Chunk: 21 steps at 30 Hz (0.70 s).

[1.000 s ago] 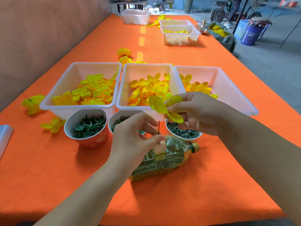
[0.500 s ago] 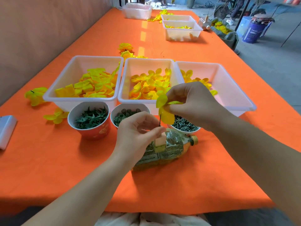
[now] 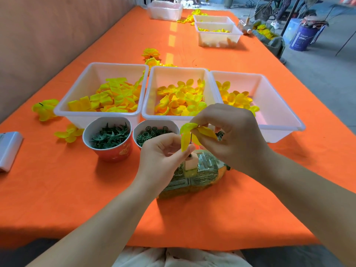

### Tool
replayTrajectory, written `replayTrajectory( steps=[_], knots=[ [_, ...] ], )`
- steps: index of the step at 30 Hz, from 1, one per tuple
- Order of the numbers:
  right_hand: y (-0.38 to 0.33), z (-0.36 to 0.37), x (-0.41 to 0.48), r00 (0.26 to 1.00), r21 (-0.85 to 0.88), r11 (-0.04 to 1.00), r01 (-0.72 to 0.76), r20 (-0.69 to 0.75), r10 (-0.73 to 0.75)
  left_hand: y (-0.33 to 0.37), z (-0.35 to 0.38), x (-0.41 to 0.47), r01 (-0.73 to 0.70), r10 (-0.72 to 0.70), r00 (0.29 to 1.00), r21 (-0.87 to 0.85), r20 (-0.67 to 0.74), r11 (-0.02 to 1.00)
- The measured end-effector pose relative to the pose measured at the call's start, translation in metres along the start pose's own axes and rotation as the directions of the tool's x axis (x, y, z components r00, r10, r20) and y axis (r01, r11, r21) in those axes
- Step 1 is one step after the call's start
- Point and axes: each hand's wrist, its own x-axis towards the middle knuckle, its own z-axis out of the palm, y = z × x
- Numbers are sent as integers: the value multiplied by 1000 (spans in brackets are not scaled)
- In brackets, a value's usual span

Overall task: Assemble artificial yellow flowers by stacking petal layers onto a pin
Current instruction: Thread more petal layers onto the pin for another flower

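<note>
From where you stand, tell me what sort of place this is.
Probably a small workshop for assembling artificial flowers: a long orange-covered table holds white tubs of sorted yellow petals, cups of green plastic parts, and more tubs farther down.

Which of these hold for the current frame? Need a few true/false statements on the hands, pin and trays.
1. The right hand holds a yellow petal layer at the pin. True.
2. The pin stands in a white block on a bottle lying on its side. True.
3. The three near trays hold green parts. False: they hold yellow petals.
4. The left hand is idle and open. False: its fingers pinch at the pin's base.
</note>
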Motion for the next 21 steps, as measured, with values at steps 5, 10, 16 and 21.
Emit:
replayTrajectory(
  steps=[5,10,16,21],
  knots=[
    [3,2,-11,996,-45,995,94,-4,-94,3,1,0,-12,13,999,-16,30,1000],
    [8,5,-15,975,-123,968,217,-21,-221,5,-1,0,-20,20,999,-3,50,1000],
    [9,11,-28,976,-100,974,202,-59,-208,7,-2,-1,2,-1,999,-18,46,1000],
    [9,13,-35,987,-39,993,114,-105,-118,11,-5,0,86,-78,993,-95,89,992]
  ],
)
